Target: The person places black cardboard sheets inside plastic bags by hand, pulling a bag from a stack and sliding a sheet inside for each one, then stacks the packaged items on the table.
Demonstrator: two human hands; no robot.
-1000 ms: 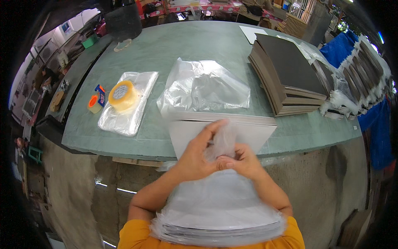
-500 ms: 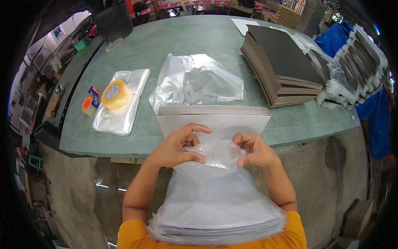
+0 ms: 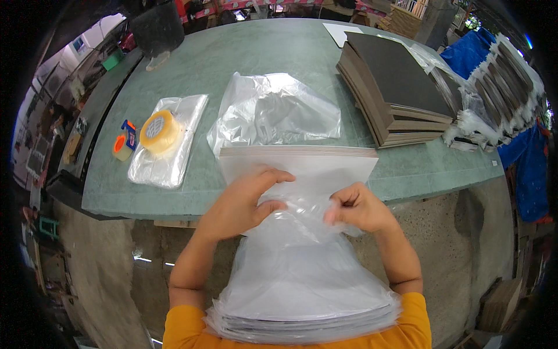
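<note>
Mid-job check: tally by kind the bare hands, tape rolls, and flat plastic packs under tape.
Bare hands: 2 (left hand, right hand)
Tape rolls: 2 (large yellowish roll, small orange-cored roll)
Flat plastic pack: 1
Total: 5

Tape, boards and blue sheeting around a green counter (image 3: 250, 49).
At left, a large yellowish tape roll (image 3: 160, 131) rests on a flat packet of clear plastic (image 3: 152, 173), with a smaller orange-cored roll (image 3: 121, 150) and a blue tool (image 3: 128, 135) just beside it. A thick stack of dark boards (image 3: 401, 75) sits at right, near plastic-wrapped bundles (image 3: 505, 78) and a blue tarp (image 3: 465, 52); a white sheet (image 3: 339, 34) lies behind the stack. A black container (image 3: 157, 29) stands at the far left, a green stool (image 3: 48, 228) on the concrete floor (image 3: 430, 250) beyond.
</note>
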